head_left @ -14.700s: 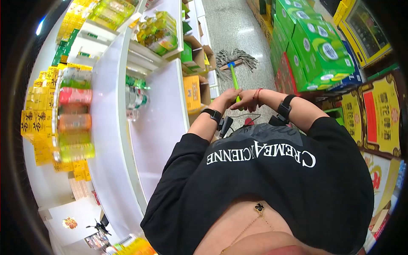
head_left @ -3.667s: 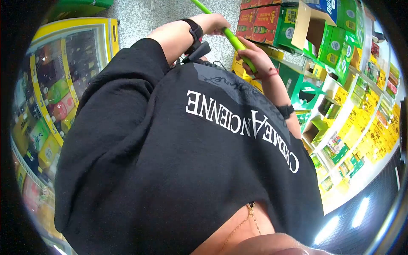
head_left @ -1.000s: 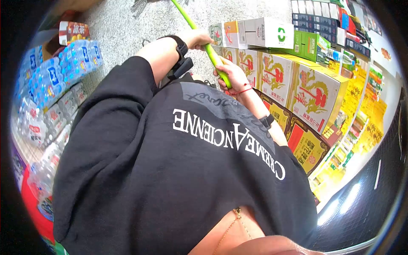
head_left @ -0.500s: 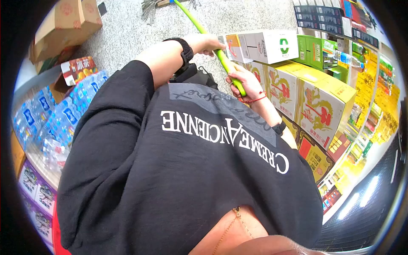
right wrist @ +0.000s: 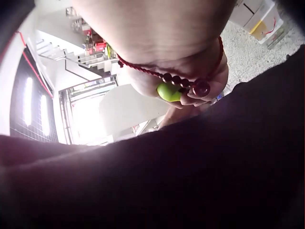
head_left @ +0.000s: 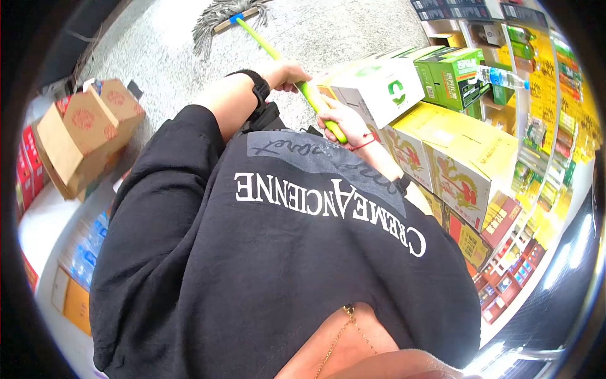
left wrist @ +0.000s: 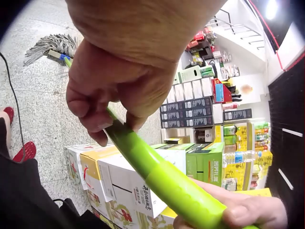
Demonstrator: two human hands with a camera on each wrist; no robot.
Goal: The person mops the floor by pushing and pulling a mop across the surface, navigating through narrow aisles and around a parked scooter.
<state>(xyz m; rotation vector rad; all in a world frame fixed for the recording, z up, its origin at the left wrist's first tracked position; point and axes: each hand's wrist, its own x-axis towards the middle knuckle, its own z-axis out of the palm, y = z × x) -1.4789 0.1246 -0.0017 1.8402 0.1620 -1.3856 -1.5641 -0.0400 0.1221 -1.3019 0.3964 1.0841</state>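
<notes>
A green mop handle slants across the head view, with its grey string mop head on the speckled floor at the top. My left hand grips the handle farther up; my right hand, wearing a red bracelet, holds it near the end. In the left wrist view, my left hand curls round the handle and my right hand is at its lower end. The right wrist view shows the rounded handle end by my right palm, fingers partly hidden.
Stacked drink cartons stand close on the right, with a green box and stocked shelves beyond. At left are an open cardboard box and bottled water packs. A cable lies on the floor.
Compared with half a second ago, the mop head shows more fully at the top of the head view. The carton and water packs at left sit lower in view. Both hands still grip the handle.
</notes>
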